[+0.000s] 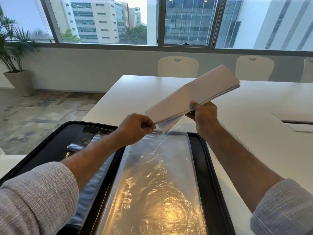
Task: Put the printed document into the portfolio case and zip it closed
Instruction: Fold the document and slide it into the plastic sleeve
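Head view: the portfolio case [50,146] lies open on the white surface [237,133], a clear plastic sleeve [155,180] spread across it. The right hand [204,112] has its grip closed on the printed document [194,94], held tilted above the sleeve's far end. The left hand [135,128] pinches the sleeve's top edge.

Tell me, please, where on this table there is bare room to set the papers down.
The white table is bare beyond the open case, up to the chairs, and right of it as far as the cable hatch. The near edge is crowded: the case and its plastic sleeve fill it.
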